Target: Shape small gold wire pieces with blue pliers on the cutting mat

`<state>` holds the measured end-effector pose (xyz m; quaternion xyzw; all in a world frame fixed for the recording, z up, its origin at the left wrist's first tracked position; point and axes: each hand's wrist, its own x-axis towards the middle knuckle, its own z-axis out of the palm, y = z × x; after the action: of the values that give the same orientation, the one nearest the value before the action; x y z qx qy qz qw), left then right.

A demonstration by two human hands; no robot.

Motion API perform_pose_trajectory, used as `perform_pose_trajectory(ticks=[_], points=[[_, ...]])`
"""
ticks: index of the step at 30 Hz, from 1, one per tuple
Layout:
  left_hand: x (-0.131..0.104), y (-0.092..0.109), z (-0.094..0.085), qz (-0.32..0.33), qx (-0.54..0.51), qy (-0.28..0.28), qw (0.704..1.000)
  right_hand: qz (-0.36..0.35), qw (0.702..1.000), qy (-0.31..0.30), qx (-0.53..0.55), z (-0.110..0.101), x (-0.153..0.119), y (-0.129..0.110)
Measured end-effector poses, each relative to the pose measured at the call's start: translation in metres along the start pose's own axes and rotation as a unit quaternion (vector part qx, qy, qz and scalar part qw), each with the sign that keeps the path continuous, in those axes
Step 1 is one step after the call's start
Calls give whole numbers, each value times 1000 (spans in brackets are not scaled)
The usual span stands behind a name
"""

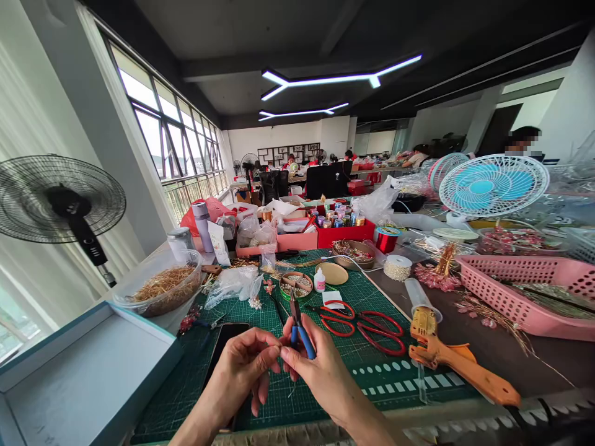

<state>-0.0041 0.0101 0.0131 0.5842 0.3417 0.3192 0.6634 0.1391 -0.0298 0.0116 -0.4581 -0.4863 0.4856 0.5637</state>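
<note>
My right hand [313, 353] is closed round blue-handled pliers [304, 337], whose dark jaws point up and away from me. Its thumb tip meets the fingertips of my left hand [248, 359]. That left hand is pinched on something too small to make out; a thin strand hangs below the fingers. Just beyond the pliers is a round divided box of beads [296, 285]. A small white bottle [320, 280] with a pink label stands beside it. Two pairs of red-handled scissors [381, 332] lie to the right. Partly under my left arm is a dark phone [227, 337].
A green cutting mat [372, 310] covers the table. An orange glue gun [465, 362] and a pink basket [525, 297] are at right. At left are a blue box [153, 353], a tub of golden stems [162, 285] and a standing fan [69, 204]. People sit farther back.
</note>
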Motion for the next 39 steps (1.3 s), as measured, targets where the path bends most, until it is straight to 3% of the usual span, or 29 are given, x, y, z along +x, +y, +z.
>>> perform_pose_trajectory(ticks=[10,18,25,34,39], points=[[-5,-7,-1,-21,-108,16,994,-30,997,-26,-68,6,2,1],[-5,-13,-4,-27,-123,27,992,-66,988,-33,-136,8,3,-6],[-6,-13,-2,-29,-139,38,989,-76,986,-65,-133,7,3,-8],[-5,-16,-3,-29,-182,62,981,-63,994,-1,-88,18,6,4],[-8,-11,-2,-57,-194,45,978,-54,995,33,-82,16,8,8]])
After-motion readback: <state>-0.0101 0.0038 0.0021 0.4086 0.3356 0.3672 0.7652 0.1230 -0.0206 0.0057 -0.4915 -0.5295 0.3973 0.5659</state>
